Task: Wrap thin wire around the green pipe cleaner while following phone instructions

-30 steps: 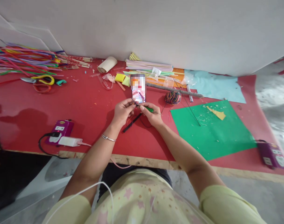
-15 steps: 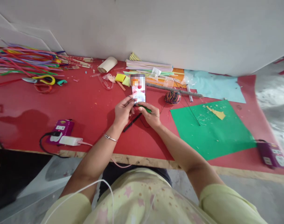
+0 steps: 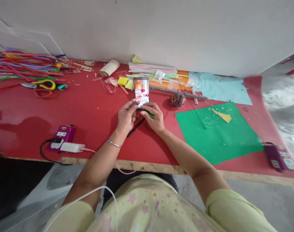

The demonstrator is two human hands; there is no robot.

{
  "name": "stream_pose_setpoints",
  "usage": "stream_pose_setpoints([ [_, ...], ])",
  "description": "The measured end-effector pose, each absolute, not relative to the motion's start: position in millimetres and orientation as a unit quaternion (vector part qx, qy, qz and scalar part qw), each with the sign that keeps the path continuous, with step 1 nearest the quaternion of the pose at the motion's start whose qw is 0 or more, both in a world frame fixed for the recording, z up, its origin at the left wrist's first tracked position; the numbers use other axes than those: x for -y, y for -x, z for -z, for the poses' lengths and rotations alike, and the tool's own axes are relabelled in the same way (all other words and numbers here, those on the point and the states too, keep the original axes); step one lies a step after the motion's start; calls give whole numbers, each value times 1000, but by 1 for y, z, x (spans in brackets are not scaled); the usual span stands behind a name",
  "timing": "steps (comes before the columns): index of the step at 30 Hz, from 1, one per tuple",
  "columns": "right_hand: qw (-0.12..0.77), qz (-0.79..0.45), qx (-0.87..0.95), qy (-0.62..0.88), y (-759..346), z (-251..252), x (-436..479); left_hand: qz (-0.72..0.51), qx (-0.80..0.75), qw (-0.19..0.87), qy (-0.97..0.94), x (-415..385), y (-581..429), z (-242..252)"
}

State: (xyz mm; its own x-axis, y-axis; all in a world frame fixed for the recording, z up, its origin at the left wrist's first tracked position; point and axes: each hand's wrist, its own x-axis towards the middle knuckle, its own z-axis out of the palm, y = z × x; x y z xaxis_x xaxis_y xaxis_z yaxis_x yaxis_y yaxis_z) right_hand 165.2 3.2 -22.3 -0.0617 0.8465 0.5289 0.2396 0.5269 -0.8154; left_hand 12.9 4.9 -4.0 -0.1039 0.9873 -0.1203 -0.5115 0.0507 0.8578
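My right hand point(image 3: 156, 119) is closed around a green-handled crochet hook point(image 3: 147, 112), its thin metal end showing past the fingers. Close beside it, my left hand point(image 3: 126, 116) pinches what looks like dark yarn at the hook's tip; the stitches are too small to make out. Just beyond the fingers is a phone point(image 3: 142, 93) with a lit screen, partly covered by my hands. A multicoloured yarn ball point(image 3: 177, 100) lies to the right, and a thin strand runs from it toward my right hand. Under my wrists rests a black stick-like object point(image 3: 135, 127).
Scissors point(image 3: 44, 85) and a heap of pipe cleaners point(image 3: 28, 66) lie at the left. Purple power boxes point(image 3: 62, 137) sit near the front edge. A green sheet point(image 3: 216, 145) with scraps is on the right; a cardboard tube point(image 3: 109, 68) and straws point(image 3: 153, 68) line the back.
The right hand has turned slightly, its fingers now reaching closer to the left fingertips with the hook. The whole view has shifted a little.
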Motion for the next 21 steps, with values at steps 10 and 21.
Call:
stream_pose_setpoints([
  [10,359,-96,804,464,-173,6,-13,-626,-423,602,-259,-10,-5,3],
  [21,292,-31,842,453,-163,18,-40,-635,-435,600,-217,-19,11,5],
])
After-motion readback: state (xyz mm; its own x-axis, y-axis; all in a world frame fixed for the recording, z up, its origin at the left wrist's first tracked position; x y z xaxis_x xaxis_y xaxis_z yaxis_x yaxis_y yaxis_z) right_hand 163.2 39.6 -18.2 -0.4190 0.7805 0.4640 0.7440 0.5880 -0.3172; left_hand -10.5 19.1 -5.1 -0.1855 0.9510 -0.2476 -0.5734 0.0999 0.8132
